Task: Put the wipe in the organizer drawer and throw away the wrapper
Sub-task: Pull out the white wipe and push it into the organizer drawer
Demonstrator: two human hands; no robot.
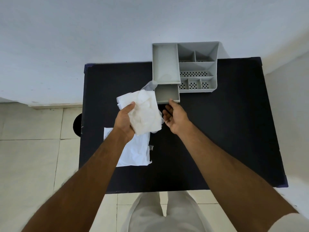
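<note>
Your left hand (124,120) has its grip pinched on the wipe (143,113), thumb on top and fingers beneath, holding the crumpled white sheet up off the tabletop (217,139) just beside the drawer (167,94). That drawer stands pulled out from the grey organizer (197,67), and your right hand (173,117) sits at its front edge, grip spread and empty, fingertips near the lip, likely steadying it so the wipe can go straight in. Down by your left forearm the wrapper (133,151) lies flat on the tabletop, parked until a hand is free to bin it
</note>
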